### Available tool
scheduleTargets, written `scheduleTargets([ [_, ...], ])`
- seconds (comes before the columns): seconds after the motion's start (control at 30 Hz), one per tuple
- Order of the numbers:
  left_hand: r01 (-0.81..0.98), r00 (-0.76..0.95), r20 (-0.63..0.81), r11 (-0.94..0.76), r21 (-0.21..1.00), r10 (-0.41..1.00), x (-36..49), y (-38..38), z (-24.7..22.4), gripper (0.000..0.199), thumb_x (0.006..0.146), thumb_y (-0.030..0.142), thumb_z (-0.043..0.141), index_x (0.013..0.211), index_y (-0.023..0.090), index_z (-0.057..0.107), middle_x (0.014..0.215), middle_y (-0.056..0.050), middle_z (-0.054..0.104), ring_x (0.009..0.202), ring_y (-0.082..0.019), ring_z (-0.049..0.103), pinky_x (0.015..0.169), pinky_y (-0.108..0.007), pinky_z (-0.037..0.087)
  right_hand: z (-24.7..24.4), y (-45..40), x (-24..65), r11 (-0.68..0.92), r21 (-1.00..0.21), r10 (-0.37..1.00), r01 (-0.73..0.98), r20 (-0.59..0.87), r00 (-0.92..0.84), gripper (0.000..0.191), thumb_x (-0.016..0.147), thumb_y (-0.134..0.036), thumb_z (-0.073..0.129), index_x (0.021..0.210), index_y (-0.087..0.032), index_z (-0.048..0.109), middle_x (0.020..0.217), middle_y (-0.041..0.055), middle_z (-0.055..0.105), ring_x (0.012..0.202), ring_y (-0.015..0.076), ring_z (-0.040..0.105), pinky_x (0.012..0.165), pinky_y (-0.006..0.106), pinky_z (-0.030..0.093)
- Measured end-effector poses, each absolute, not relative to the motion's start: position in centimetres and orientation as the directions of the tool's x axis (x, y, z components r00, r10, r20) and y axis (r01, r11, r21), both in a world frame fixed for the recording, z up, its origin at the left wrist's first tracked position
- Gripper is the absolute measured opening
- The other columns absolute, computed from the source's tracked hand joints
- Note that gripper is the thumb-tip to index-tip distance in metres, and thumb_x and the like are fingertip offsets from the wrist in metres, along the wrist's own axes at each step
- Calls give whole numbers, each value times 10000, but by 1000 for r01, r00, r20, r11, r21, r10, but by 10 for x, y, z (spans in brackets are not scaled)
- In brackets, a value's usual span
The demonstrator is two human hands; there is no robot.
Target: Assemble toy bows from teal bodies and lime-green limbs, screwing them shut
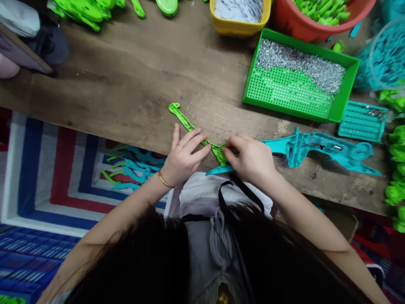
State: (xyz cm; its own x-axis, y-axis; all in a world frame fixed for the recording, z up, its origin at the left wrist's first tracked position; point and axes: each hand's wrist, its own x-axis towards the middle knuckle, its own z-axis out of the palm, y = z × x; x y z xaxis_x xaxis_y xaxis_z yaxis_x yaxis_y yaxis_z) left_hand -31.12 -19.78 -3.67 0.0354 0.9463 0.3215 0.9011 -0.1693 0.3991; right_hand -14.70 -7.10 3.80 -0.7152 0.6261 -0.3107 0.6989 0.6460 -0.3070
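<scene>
A long, narrow green plastic part (182, 115) lies slantwise near the table's front edge, its inner side facing up. My left hand (183, 156) has its fingertips on the middle of this part, holding it steady. At its wider lower end, my right hand (249, 158) is closed in a pinch against the edge; what sits between those fingertips is hidden. Under and beyond the right hand stretches a turquoise plastic shell (335, 152), with thin red wires and a small metal piece in it. The shell's pointed tip shows below the green part.
A green perforated tray (248, 95) holds many small metal pieces. Behind it stand a yellow container (238, 28) and a red tub (316, 27). A small turquoise tray (360, 122) sits to the right, near green parts (397, 164). Left below the table, a striped bin (63, 169) holds turquoise and green pieces.
</scene>
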Motion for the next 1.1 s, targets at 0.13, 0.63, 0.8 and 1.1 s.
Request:
scheduleTargets([
  [0.13,910,41,318,-167,380,947,-310,-198,-37,268,919,177,520,1123,254,675,1256,-97,655,1288,-289,531,1154,-706,213,39,-54,-141,522,-454,626,722,-372,-686,130,853,-270,563,807,-206,667,815,20,705,689,140,581,603,262,311],
  [0.63,861,-97,304,-73,503,948,-302,-192,-31,258,902,174,533,1061,286,702,1223,-53,672,1272,-278,537,1175,-691,174,29,-57,-111,454,-484,717,748,-299,-629,171,890,-308,532,896,-214,675,894,33,717,807,170,628,658,268,385],
  [0.8,862,-126,307,-49,505,943,-303,-189,-30,229,889,176,543,1000,288,709,1181,-34,688,1233,-266,565,1174,-676,203,26,-58,-105,455,-381,771,805,-284,-570,185,883,-331,538,905,-235,695,904,33,712,783,172,611,603,265,327],
  [1.1,858,52,294,-193,477,954,-251,-165,0,318,908,358,548,1129,141,621,1230,-140,643,1230,-289,553,1157,-540,343,21,-66,-107,558,-262,749,788,-249,-614,246,929,-334,464,914,-235,688,898,41,692,762,166,603,555,275,232],
])
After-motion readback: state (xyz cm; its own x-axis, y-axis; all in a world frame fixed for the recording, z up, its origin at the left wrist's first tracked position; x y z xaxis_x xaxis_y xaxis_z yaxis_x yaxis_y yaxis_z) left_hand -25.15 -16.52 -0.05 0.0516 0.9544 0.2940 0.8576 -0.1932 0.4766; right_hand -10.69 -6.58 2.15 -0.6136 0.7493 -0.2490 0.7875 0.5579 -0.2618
